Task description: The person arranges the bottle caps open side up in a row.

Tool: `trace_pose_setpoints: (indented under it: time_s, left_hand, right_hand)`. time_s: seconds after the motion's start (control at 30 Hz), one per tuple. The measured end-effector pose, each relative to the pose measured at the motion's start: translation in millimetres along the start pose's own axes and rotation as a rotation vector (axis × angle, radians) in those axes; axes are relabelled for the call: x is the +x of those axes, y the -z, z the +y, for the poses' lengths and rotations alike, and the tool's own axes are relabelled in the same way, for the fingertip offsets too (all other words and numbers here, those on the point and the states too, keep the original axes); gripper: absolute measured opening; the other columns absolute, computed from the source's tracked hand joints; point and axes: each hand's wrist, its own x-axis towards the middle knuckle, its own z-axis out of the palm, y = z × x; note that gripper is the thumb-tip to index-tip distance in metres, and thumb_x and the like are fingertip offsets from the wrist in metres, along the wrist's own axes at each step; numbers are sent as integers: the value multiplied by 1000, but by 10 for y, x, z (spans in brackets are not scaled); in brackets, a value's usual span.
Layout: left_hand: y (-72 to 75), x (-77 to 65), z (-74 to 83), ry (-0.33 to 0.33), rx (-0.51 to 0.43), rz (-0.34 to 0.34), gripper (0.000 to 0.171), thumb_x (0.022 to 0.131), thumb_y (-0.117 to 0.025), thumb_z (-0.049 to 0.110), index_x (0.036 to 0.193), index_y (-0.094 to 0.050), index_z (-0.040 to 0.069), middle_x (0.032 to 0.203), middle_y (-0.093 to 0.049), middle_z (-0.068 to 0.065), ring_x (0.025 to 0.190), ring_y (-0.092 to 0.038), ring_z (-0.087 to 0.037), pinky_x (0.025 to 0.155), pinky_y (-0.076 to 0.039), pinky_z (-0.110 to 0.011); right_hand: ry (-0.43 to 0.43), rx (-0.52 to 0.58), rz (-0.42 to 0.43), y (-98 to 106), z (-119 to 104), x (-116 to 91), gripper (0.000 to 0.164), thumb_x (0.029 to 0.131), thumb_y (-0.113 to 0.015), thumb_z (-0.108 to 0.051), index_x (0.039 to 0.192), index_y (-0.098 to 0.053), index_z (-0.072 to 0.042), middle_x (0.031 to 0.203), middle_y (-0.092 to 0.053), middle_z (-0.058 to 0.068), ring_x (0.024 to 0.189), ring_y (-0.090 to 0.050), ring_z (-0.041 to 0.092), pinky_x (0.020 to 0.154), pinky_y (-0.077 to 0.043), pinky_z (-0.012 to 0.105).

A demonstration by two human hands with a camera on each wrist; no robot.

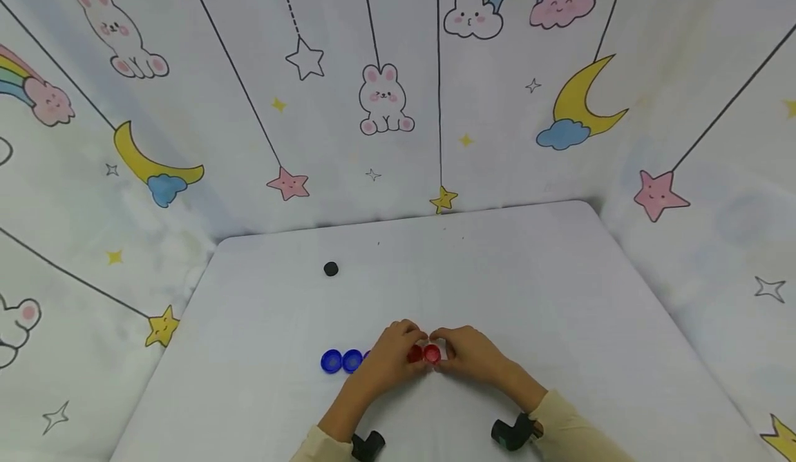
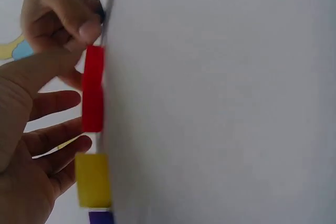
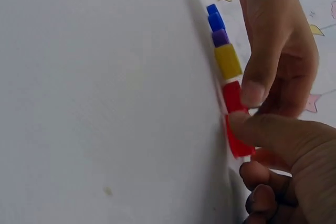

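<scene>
Two red bottle caps (image 1: pixel 432 354) sit side by side at the right end of a row on the white table. My left hand (image 1: pixel 390 356) reaches over the row, thumb and forefinger about the left red cap (image 3: pixel 233 96). From the right, my right hand (image 1: pixel 475 355) pinches the rightmost red cap between thumb and forefinger. The fingertips of both hands nearly meet there. Left of the red pair stand a yellow cap (image 3: pixel 228 61), a purple cap (image 3: pixel 220 37) and blue caps (image 1: pixel 332 361). In the head view, my left hand hides the row's middle.
A small black round piece (image 1: pixel 331 268) lies farther back on the white table (image 1: pixel 528 275). Cloth walls (image 1: pixel 497 165) printed with rabbits, stars and moons rise behind the table and at both sides. Black wrist cameras (image 1: pixel 516 433) hang under the wrists.
</scene>
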Motion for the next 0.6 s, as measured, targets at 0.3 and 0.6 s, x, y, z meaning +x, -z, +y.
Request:
trace_pose_setpoints:
  time_s: [0.3, 0.6]
  left_hand:
    - [565, 404, -710, 272, 41, 251, 46, 90, -72, 21, 128, -58, 0, 124, -55, -24, 109, -56, -39, 93, -49, -50]
    - [835, 586, -1341, 576, 112, 74, 67, 90, -68, 14, 145, -35, -4, 139, -32, -39, 118, -44, -53, 96, -43, -58]
  right_hand:
    - [-93, 53, 126, 426, 145, 24, 46, 87, -75, -24, 127, -61, -6, 64, -50, -15, 56, -43, -1, 53, -42, 18]
    - [-58, 59, 188, 613, 116, 178, 32, 90, -72, -20, 118, -66, -7, 67, -56, -12, 59, -48, 2, 53, -46, 19]
